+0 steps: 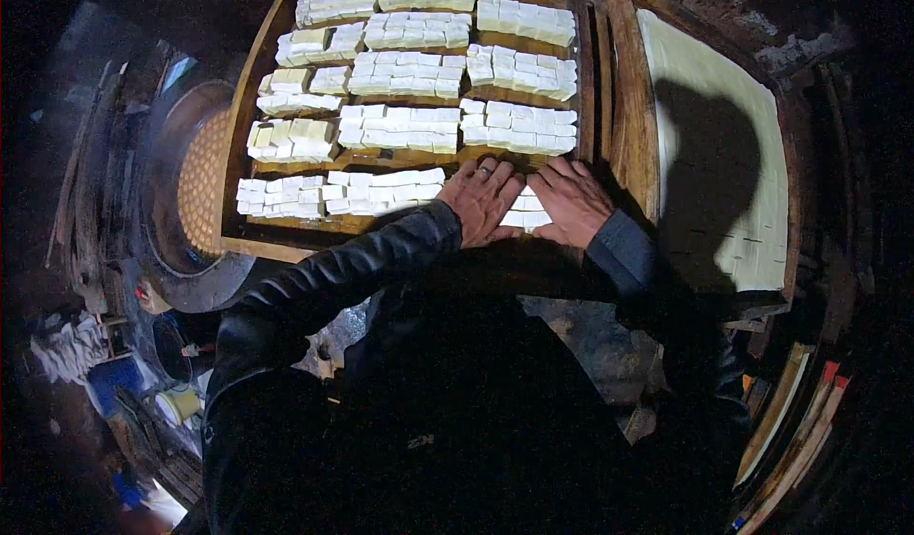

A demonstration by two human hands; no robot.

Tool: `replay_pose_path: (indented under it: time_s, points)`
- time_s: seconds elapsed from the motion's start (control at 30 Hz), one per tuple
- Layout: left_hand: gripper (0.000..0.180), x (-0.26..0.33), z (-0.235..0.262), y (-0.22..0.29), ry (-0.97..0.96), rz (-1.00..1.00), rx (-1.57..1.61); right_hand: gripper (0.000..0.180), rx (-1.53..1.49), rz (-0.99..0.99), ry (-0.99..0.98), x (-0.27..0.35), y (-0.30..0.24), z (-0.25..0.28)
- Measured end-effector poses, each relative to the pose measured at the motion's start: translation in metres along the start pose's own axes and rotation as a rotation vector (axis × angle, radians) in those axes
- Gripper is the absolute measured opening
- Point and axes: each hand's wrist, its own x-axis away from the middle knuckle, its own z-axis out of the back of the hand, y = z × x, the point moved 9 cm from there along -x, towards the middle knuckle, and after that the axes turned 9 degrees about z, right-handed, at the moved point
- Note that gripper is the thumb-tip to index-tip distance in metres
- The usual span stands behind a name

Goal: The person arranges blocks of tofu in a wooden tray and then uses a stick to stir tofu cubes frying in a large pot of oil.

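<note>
Both my hands press in from either side on a small cluster of white tofu blocks (pixel 526 209) at the front right of a wooden tray (pixel 271 247). My left hand (pixel 480 199), with a ring on one finger, curves round the cluster's left side. On its right side lies my right hand (pixel 571 202), fingers bent over the blocks. Parts of the cluster are hidden under the fingers. A row of cut tofu (pixel 386 192) ends right beside my left hand. Farther back, more tofu groups (pixel 398 128) stand in rows, some with yellowish tops.
To the right, a wooden frame (pixel 632 107) holds a large pale slab (pixel 724 164) under a shadow. A round, perforated, tan surface (pixel 203 183) sits left of the tray. Wooden strips (pixel 800 440) lean at the lower right; a yellowish container (pixel 178 406) is at the lower left.
</note>
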Motion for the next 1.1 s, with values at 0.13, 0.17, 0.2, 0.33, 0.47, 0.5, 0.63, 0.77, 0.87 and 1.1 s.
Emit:
replay_pose_path:
  time_s: [0.13,0.17,0.2,0.33,0.47,0.5,0.63,0.77,0.87,1.1]
  points:
    - [0.074,-0.005,-0.004,-0.006,-0.099,0.009,0.02,0.068,-0.031,-0.062,0.053,-0.001,-0.001,-0.002]
    - [0.074,-0.007,-0.009,-0.007,-0.141,0.024,0.045,0.067,-0.026,-0.083,0.035,-0.005,-0.004,0.0]
    - [0.074,-0.008,-0.013,-0.008,-0.184,0.04,0.069,0.067,-0.021,-0.105,0.018,-0.007,-0.004,0.0]
    - [0.067,-0.007,-0.013,-0.01,-0.105,0.005,0.058,0.061,-0.047,-0.057,0.15,0.0,-0.002,0.0]
    - [0.064,0.0,-0.01,-0.014,-0.064,-0.006,0.065,0.058,-0.084,-0.029,0.238,0.004,0.0,0.006]
    - [0.064,0.0,-0.008,-0.014,-0.099,-0.001,0.08,0.057,-0.079,-0.025,0.264,0.004,0.0,0.008]
    - [0.069,0.0,-0.001,-0.011,-0.21,0.028,0.075,0.073,-0.214,-0.12,0.063,0.001,0.005,-0.01]
    - [0.078,0.001,0.003,-0.009,-0.196,0.079,0.089,0.074,-0.092,-0.059,0.169,0.0,-0.007,0.016]
    - [0.083,0.002,0.008,-0.004,-0.141,0.086,0.082,0.081,0.026,-0.082,0.109,0.01,0.003,0.022]
    - [0.068,-0.028,0.0,0.021,-0.109,0.058,0.075,0.067,0.062,-0.141,0.001,0.009,0.011,0.006]
